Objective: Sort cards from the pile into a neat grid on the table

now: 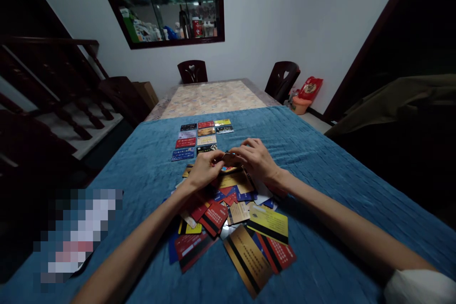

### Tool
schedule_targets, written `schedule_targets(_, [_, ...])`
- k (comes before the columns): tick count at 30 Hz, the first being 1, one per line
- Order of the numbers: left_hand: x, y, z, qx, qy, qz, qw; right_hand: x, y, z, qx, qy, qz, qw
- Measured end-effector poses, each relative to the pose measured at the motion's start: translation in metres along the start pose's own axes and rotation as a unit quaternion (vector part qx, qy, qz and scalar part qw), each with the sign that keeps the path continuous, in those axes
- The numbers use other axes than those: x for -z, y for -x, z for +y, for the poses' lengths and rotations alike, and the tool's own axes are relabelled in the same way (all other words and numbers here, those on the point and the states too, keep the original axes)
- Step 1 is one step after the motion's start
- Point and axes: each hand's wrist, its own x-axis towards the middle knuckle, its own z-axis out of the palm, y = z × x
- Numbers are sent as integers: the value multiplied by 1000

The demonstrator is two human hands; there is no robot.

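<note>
Both my hands meet above a loose pile of plastic cards, gripping one dark-looking card between them. My left hand pinches its left end with thumb and fingers. From the other side, my right hand has its fingers closed on the card's right end. Below my wrists the pile spreads toward me, with a gold card, a yellow card and red cards overlapping, many showing black stripes. Beyond my left hand, several cards lie in neat columns, among them a blue card and a red card.
A blue cloth covers the near part of the table, with a patterned tabletop beyond. At left lies a blurred-out object. Dark chairs stand around the far end. A red bag sits by the wall.
</note>
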Motion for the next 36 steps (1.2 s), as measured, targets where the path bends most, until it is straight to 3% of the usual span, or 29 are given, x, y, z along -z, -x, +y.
schedule_targets(5, [3, -1, -9, 25, -50, -25, 998, -10, 6, 6, 3, 6, -6, 1000])
schedule_targets(13, [6, -1, -12, 42, -44, -64, 996, -18, 10, 11, 5, 7, -14, 1000])
schedule_targets(26, [6, -3, -24, 42, -39, -17, 998, -16, 9, 6, 10, 77, -32, 996])
schedule_targets(36, [9, -3, -22, 46, -36, -10, 998, -16, 10, 7, 26, 140, 8, 990])
